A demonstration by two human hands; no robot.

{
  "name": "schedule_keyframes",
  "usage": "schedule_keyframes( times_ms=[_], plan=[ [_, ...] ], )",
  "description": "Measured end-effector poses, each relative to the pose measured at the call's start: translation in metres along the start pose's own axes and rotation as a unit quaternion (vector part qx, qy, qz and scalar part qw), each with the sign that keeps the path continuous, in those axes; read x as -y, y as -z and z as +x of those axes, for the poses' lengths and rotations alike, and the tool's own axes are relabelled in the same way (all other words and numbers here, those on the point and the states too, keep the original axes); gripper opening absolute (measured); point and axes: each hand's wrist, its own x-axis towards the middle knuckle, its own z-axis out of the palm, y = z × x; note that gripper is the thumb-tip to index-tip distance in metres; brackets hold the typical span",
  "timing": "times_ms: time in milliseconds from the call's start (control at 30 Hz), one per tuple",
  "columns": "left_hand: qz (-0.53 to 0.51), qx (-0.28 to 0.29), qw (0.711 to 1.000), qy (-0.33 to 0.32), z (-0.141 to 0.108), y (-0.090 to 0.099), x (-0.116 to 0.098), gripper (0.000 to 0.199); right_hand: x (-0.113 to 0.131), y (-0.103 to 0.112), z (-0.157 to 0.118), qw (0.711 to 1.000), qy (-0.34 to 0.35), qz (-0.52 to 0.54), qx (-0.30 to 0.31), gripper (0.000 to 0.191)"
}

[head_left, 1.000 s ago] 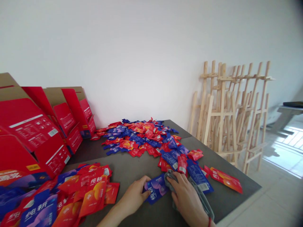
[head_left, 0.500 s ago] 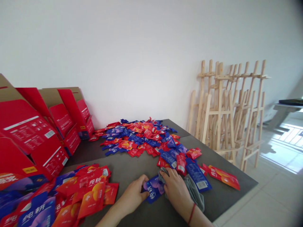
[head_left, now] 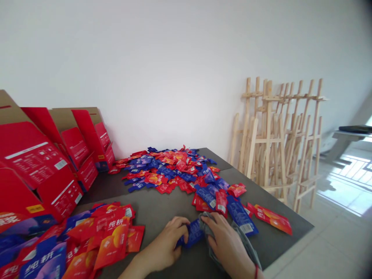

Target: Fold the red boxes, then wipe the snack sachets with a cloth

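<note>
A blue pouch point(head_left: 194, 233) lies between my hands near the front of the dark table point(head_left: 162, 204). My left hand point(head_left: 167, 244) pinches its left end with fingers curled round it. My right hand point(head_left: 225, 237) is closed on a grey cloth point(head_left: 209, 232), which touches the pouch's right end and trails under the hand toward the right. Just beyond my right hand lie another blue pouch point(head_left: 241, 217) with a barcode and a red pouch point(head_left: 221, 202).
Red and blue pouches form a heap point(head_left: 174, 166) at the back and a nearer pile point(head_left: 113, 236) at left. Open red cartons point(head_left: 37, 159) line the left side. One red pouch point(head_left: 273, 219) lies near the right edge. Wooden easels point(head_left: 267, 143) lean beyond the table.
The pouch between my hands has turned from its purple printed face to a plainer blue side. My right hand and the cloth have shifted slightly right and nearer; my left fingers have curled more.
</note>
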Motion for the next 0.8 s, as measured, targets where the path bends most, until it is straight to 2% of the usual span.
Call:
schedule_keyframes(
  times_ms=[67,167,233,300,467,600,700,800],
  plan=[
    [-0.016,-0.003,0.999,0.034,0.0,0.001,0.002,0.036,0.014,-0.01,0.003,0.999,0.029,0.009,0.018,0.055],
    [0.021,-0.051,0.987,0.151,0.001,0.002,0.003,0.023,0.023,-0.02,0.008,0.999,0.03,-0.008,0.03,0.051],
    [0.064,-0.061,0.968,0.236,0.002,0.003,0.003,0.027,0.021,-0.022,0.01,0.999,0.023,-0.017,0.03,0.05],
    [0.08,-0.04,0.956,0.279,0.001,0.003,0.003,0.029,0.017,-0.023,0.011,0.999,0.013,-0.023,0.025,0.05],
    [0.022,-0.003,0.955,0.296,-0.002,0.006,0.005,0.011,-0.002,-0.024,0.007,0.997,-0.031,-0.065,0.025,0.049],
    [-0.08,-0.017,0.958,0.275,0.0,0.003,0.018,0.008,-0.015,-0.018,0.006,0.993,-0.053,-0.102,0.028,0.044],
    [-0.181,-0.023,0.95,0.255,0.003,-0.004,0.027,0.005,-0.01,-0.009,0.004,0.994,-0.049,-0.101,0.005,0.046],
    [-0.224,-0.019,0.944,0.241,0.007,-0.01,0.028,0.005,0.008,-0.008,0.0,0.998,0.008,-0.067,-0.002,0.057]
  ],
)
